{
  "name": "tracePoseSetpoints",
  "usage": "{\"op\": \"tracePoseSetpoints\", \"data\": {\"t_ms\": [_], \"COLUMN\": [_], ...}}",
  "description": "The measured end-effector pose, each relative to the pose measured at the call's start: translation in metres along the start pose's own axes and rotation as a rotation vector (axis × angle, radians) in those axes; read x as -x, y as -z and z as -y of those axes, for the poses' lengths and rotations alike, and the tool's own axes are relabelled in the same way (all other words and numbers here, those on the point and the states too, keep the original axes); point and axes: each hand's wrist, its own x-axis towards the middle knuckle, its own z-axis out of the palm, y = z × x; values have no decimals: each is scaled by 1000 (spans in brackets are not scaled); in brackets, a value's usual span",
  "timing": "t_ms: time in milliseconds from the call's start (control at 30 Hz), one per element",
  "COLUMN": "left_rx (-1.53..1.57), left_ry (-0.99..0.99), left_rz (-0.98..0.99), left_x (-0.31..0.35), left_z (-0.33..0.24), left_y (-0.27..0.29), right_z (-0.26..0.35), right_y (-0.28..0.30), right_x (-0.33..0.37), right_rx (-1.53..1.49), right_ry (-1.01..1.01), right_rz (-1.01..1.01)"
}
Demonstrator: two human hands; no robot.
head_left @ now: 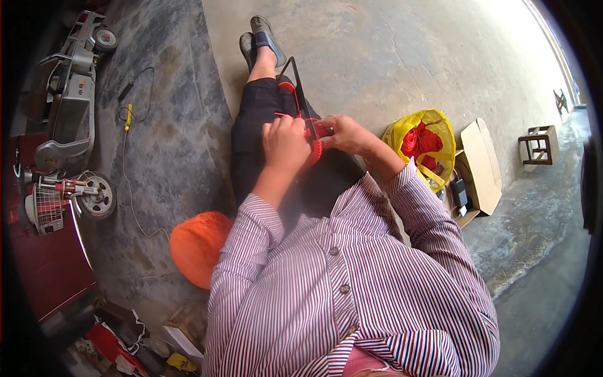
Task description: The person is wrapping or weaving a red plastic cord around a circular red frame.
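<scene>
Over my lap, my left hand [287,141] is closed, its fingers curled down with red strands poking out beside them. Opposite it, my right hand [347,134] pinches red cord between thumb and fingers. A band of red cord work [316,149] hangs between the two hands; whether it is knitted or wound I cannot tell. A thin, bent black bar [299,88] rises from between my hands along my legs, with a red piece [286,87] near its upper part. The fingertips of my left hand are partly hidden.
To my right stand a yellow bag [451,135] with red yarn [422,141] and an open cardboard box [488,182]. A small wooden stool [539,146] is farther off. On the left are an orange round object [200,246], a cable [129,188] and a parked scooter [69,119].
</scene>
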Motion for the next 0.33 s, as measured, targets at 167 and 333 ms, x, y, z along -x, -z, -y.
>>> {"op": "tracePoseSetpoints", "data": {"t_ms": [167,333], "left_rx": [379,1147], "left_ry": [291,713], "left_rz": [-22,73], "left_x": [0,17], "left_z": [-8,4], "left_y": [-15,-49], "right_z": [5,5], "right_y": [2,23], "right_x": [8,26], "right_rx": [-23,-727], "right_ry": [-278,4], "right_rz": [-69,-371]}}
